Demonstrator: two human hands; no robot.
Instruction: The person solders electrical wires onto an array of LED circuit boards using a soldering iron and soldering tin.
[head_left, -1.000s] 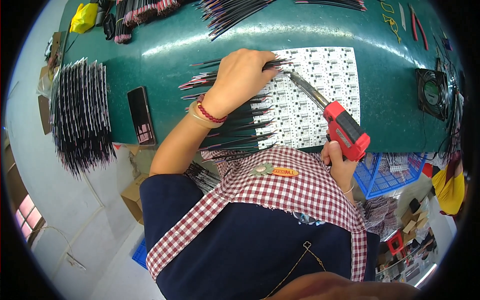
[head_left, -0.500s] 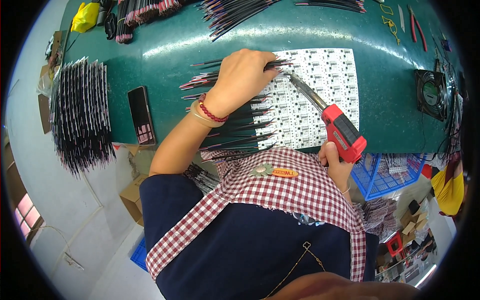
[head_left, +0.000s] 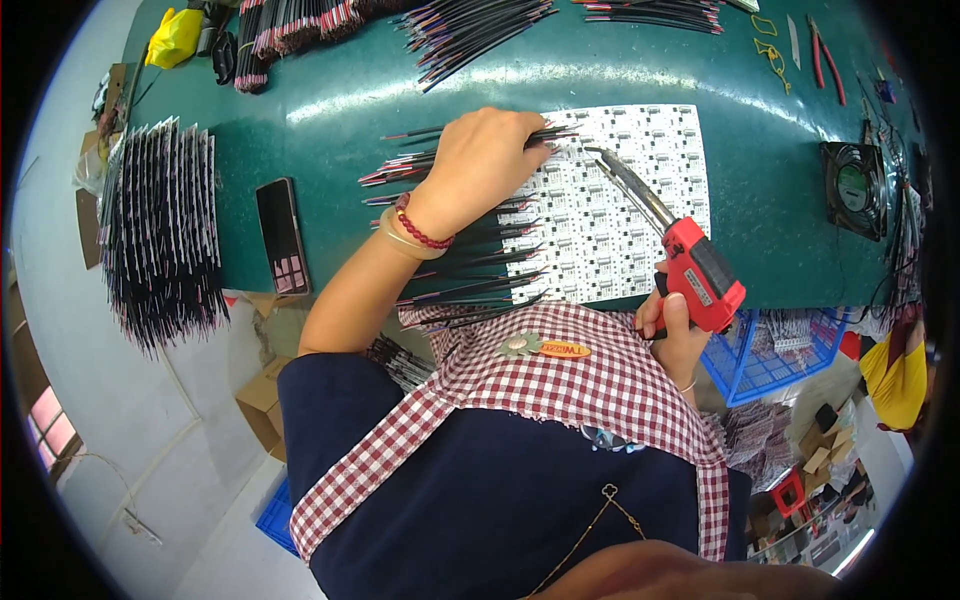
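My left hand [head_left: 485, 155] is closed with thumb and fingertips pinched on a thin black wire [head_left: 562, 131] at the upper left part of a white circuit board sheet [head_left: 655, 190]. Several more wires [head_left: 480, 260] stick out from the sheet's left side, some passing under my hand and wrist. In my right hand [head_left: 676, 325], at the table's near edge, is a red and black soldering gun [head_left: 705, 278]. Its metal tip points up and left over the sheet, a little right of the wire ends. Whether the tip touches the board I cannot tell.
A phone [head_left: 284, 235] lies left of the wires, with stacked wired boards [head_left: 165, 230] hanging over the table's left edge. Wire bundles [head_left: 475, 35] lie along the back. At the right are pliers [head_left: 826, 62] and a small fan [head_left: 855, 190]; a blue crate [head_left: 740, 355] stands below.
The soldering gun has drawn back to the right and toward me, its tip moving away from the wire ends. My left hand stays at nearly the same spot on the sheet.
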